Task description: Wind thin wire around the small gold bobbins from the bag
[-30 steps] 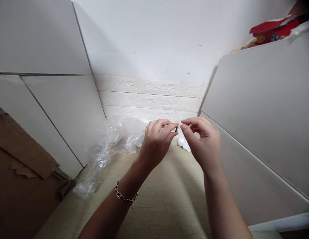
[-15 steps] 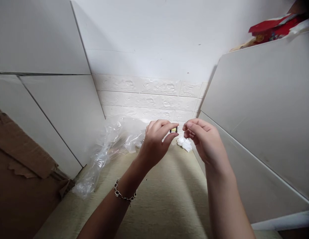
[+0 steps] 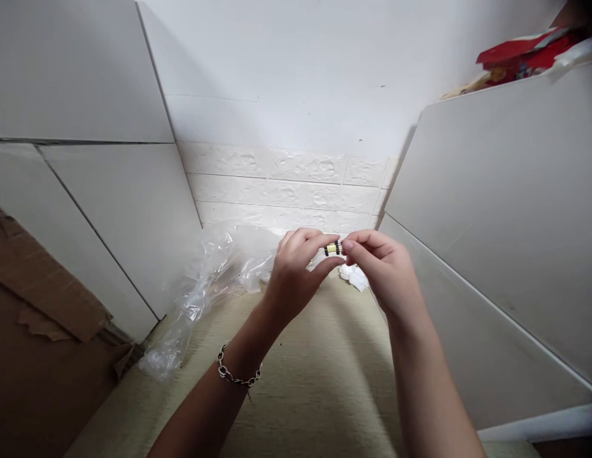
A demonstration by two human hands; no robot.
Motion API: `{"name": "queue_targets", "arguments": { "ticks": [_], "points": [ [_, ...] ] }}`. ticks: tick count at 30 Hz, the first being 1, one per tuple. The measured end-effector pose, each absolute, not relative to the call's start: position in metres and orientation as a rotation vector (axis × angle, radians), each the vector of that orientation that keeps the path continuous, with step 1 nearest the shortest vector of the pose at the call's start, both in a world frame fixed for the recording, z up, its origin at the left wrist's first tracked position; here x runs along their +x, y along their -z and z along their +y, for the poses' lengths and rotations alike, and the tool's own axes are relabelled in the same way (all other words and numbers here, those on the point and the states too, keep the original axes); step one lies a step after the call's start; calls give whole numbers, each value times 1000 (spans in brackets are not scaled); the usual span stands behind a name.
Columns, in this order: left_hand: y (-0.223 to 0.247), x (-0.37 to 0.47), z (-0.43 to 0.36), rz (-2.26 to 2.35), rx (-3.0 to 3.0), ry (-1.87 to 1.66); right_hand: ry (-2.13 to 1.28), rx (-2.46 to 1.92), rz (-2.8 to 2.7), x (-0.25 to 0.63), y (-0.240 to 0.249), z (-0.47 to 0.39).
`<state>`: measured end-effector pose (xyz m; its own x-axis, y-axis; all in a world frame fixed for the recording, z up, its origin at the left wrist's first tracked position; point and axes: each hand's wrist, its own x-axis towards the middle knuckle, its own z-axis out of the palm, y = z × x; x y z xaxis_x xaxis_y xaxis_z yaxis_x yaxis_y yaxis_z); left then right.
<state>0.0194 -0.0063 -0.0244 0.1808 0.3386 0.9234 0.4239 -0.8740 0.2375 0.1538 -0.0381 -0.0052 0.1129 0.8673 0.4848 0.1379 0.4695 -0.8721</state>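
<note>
A small transformer (image 3: 331, 249), with a yellow-wrapped middle and black ends carrying thin pins, is between my two hands. My left hand (image 3: 298, 267) has it between thumb and index finger, coming from the left. My right hand (image 3: 384, 267) is closed in a pinch at its right end, where the pins stick out. The right fingertips cover part of those pins. A chain bracelet (image 3: 236, 375) circles my left wrist. Beneath the right fingers lies a crumpled white tissue-like wad (image 3: 354, 277).
Clear plastic bags (image 3: 205, 286) lie on the pale surface (image 3: 296, 381) left of my hands. White panels (image 3: 496, 229) flank both sides, with a brick-patterned wall (image 3: 281, 181) behind. Torn cardboard (image 3: 42, 305) stands at lower left. Red packaging (image 3: 520, 54) sits atop the right panel.
My right hand has moved left and closed onto the transformer's pinned end; before, it was apart from it. More of the transformer shows between my left fingers.
</note>
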Motion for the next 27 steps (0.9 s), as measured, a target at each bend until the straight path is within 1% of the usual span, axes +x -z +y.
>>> {"name": "queue_targets", "arguments": {
  "ticks": [4,13,19,27],
  "points": [
    [26,20,-4,-788,-2366,1880,-720,-926,-1388,153,6,-37],
    [26,19,-3,-829,-2477,2020,-687,-884,-1432,152,6,-37],
    [23,15,-3,-753,-2554,1896,-674,-854,-1423,154,8,-36],
    [24,14,-3,-694,-2464,1777,-680,-866,-1414,153,8,-36]
  ]
}}
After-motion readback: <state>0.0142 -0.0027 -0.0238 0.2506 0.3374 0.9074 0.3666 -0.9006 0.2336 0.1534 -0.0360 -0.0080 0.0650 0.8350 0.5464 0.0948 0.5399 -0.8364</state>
